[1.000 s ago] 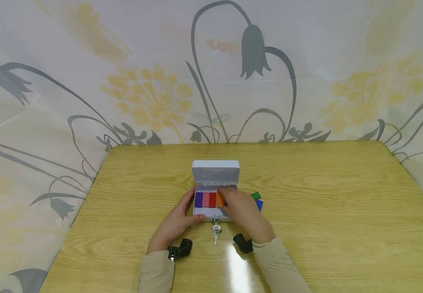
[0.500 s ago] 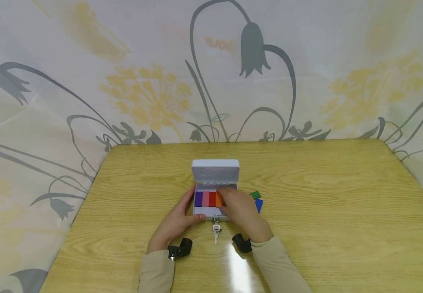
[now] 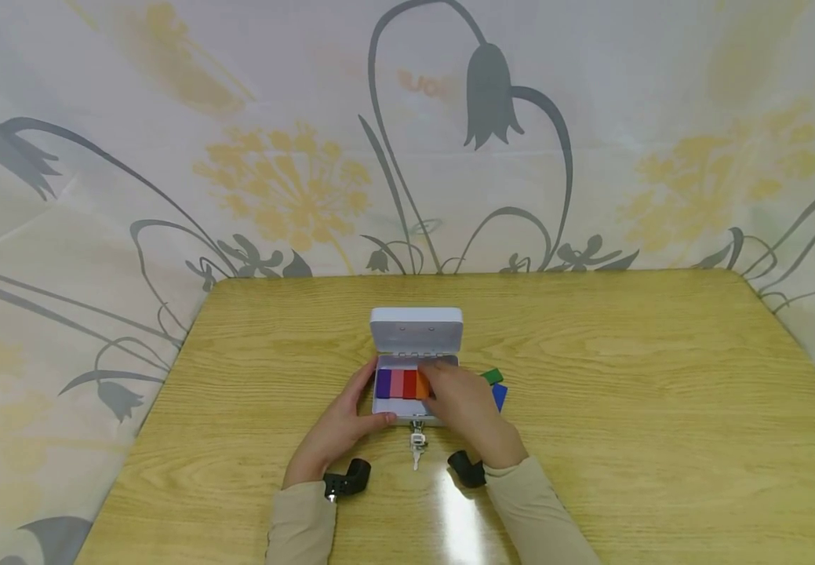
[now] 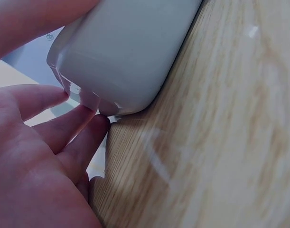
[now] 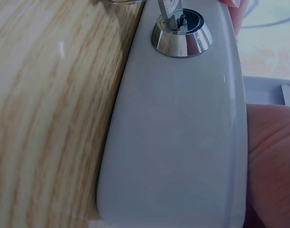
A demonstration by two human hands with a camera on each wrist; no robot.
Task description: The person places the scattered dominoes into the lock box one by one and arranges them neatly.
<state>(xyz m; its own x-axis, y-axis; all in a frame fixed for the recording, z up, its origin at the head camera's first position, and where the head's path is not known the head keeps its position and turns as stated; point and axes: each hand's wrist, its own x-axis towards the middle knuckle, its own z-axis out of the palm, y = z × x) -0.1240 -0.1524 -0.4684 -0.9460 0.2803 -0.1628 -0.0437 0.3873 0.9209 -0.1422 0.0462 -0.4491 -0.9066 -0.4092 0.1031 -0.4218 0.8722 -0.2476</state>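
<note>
A small white metal box (image 3: 417, 315) stands on the table with its lid raised. Purple (image 3: 383, 384), pink (image 3: 396, 384) and red (image 3: 409, 384) blocks lie side by side in it, and an orange block (image 3: 422, 384) adjoins the red one. My left hand (image 3: 332, 431) holds the box's left side, thumb on the front rim and fingers toward the back corner. Reaching inside, my right hand (image 3: 474, 404) pinches the orange block and hides the box's right part. In the right wrist view the block is out of sight; the box's front wall (image 5: 173, 133) fills the middle.
A key (image 3: 417, 449) hangs from the lock (image 5: 182, 45) on the box's front. Green (image 3: 494, 376) and blue (image 3: 499, 395) blocks lie right of the box, partly behind my right hand. Black wrist devices (image 3: 354, 477) sit near both sleeves. A patterned curtain (image 3: 294, 180) rises behind the wooden table (image 3: 626, 408).
The orange block has shifted slightly left with my right hand, closing the small gap to the red block. My left hand and the box have stayed put.
</note>
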